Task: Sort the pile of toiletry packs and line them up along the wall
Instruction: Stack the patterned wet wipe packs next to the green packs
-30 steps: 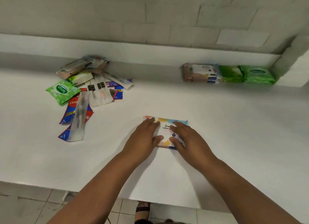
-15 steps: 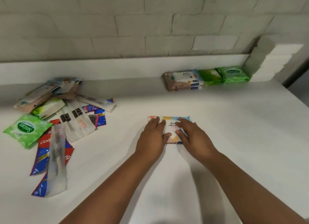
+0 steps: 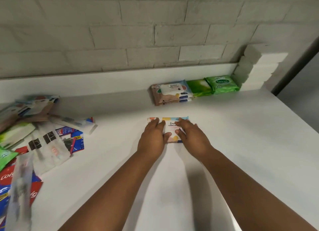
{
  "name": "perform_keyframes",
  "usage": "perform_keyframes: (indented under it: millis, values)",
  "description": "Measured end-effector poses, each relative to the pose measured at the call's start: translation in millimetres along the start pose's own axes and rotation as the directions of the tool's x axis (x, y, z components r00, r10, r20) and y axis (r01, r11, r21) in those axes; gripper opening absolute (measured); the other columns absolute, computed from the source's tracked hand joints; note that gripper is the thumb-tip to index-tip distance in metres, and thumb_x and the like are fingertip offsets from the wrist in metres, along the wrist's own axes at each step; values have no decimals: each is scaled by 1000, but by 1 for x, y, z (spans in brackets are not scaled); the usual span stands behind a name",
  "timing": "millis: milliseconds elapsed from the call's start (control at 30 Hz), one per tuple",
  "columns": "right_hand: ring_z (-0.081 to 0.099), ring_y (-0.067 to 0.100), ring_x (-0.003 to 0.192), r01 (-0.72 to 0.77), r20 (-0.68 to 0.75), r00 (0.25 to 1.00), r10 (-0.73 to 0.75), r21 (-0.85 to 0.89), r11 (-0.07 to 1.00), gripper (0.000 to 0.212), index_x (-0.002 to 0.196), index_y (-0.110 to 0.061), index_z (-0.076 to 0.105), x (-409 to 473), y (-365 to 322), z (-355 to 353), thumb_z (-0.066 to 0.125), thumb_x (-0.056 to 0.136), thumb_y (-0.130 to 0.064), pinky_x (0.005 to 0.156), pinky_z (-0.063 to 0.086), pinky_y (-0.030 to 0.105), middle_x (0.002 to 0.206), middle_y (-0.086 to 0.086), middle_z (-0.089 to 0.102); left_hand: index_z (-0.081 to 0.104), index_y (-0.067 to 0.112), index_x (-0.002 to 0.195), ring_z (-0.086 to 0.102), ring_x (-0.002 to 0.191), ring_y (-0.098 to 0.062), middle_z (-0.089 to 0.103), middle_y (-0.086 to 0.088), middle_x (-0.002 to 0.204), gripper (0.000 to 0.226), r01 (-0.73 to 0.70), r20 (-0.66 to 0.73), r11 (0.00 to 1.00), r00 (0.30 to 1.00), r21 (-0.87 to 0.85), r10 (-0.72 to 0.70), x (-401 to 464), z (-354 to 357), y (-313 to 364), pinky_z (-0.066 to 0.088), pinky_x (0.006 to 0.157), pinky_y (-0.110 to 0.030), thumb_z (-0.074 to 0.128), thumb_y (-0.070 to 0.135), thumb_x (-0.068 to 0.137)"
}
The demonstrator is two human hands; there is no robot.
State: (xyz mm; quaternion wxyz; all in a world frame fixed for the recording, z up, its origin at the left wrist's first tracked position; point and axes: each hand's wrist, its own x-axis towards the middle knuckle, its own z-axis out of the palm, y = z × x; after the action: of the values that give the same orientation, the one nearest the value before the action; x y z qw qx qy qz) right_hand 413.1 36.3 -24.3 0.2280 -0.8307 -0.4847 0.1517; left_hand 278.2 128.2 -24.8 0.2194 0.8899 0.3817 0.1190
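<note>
A colourful wet-wipe pack [image 3: 170,125] lies flat on the white counter [image 3: 241,144] in the middle. My left hand [image 3: 152,139] grips its left side and my right hand [image 3: 191,137] grips its right side, fingers over the top. Against the wall at the back right stands a row: a stack of brown and white wipe packs [image 3: 170,94], a light green pack [image 3: 198,87] and a dark green pack [image 3: 222,84]. The unsorted pile [image 3: 43,132] of sachets, toothpaste packs and wipe packs spreads over the left of the counter.
A low white ledge [image 3: 103,82] runs along the grey brick wall. Stepped white blocks [image 3: 255,68] close the back right corner beside the green packs. The counter's right edge [image 3: 300,116] runs diagonally at the far right.
Both hands have slid the colourful pack a little farther from me, toward the wall. The view has swung right, so the pile sits farther left.
</note>
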Motion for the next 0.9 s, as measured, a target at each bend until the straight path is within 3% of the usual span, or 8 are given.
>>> perform_keyframes:
  millis: [100, 233, 300, 400, 567, 667, 767, 900]
  values:
    - [41, 25, 132, -7, -119, 993, 8, 11, 1000, 52, 139, -18, 44, 16, 7, -9, 59, 92, -35, 113, 28, 40, 142, 4, 48, 35, 16, 144, 24, 140, -23, 29, -6, 153, 56, 36, -13, 999, 999, -33, -37, 16, 7, 10, 25, 112, -33, 50, 39, 94]
    - [47, 29, 115, -288, -221, 943, 249, -169, 942, 71, 124, -14, 53, 31, 15, -28, 63, 76, -66, 93, 40, 39, 123, 9, 54, 32, 13, 142, 31, 132, -28, 37, -10, 144, 76, 201, -151, 968, 963, -147, -223, 30, 12, 22, 34, 104, -37, 66, 46, 82]
    - [48, 28, 108, -335, -200, 935, 292, -242, 910, 70, 108, -16, 60, 36, 17, -32, 56, 73, -76, 86, 41, 39, 111, 7, 56, 40, 11, 134, 39, 121, -29, 47, -11, 130, 81, 348, -208, 935, 912, -64, -354, 34, 10, 28, 40, 94, -38, 69, 56, 73]
    - [50, 27, 107, -291, -190, 949, 252, -221, 931, 65, 105, -17, 61, 45, 23, -34, 56, 75, -74, 83, 41, 37, 108, 6, 58, 51, 12, 121, 43, 115, -28, 50, -10, 119, 77, 493, -162, 869, 861, 37, -482, 44, 6, 37, 41, 87, -37, 66, 67, 69]
    - [62, 25, 91, -265, -106, 953, 283, 158, 951, 46, 97, -14, 63, 62, 32, -33, 67, 78, -56, 77, 50, 33, 96, 2, 68, 54, 12, 112, 52, 106, -25, 56, -6, 110, 74, 513, -82, 844, 845, -155, -529, 59, 8, 36, 48, 84, -35, 77, 59, 60]
    - [65, 20, 77, -264, -39, 949, 314, 448, 854, 16, 80, -20, 56, 68, 35, -38, 68, 85, -30, 69, 52, 31, 85, 1, 67, 47, 14, 103, 59, 87, -22, 60, -1, 97, 60, 431, -71, 801, 863, -415, -501, 57, 9, 36, 49, 71, -30, 83, 39, 63]
    - [67, 15, 69, -216, -37, 949, 312, 644, 734, 12, 83, -18, 57, 71, 39, -43, 68, 87, -20, 59, 53, 25, 83, 2, 69, 46, 16, 103, 58, 80, -18, 58, 6, 87, 47, 361, -117, 749, 858, -556, -500, 55, 4, 37, 46, 68, -27, 79, 30, 73]
    - [69, 14, 72, -115, -118, 951, 286, 725, 680, 14, 93, -14, 62, 91, 39, -56, 71, 85, -22, 63, 55, 29, 82, -1, 70, 57, 24, 102, 66, 85, -22, 68, 1, 92, 17, 244, -144, 571, 823, -784, -549, 75, -4, 29, 56, 78, -44, 62, 29, 88]
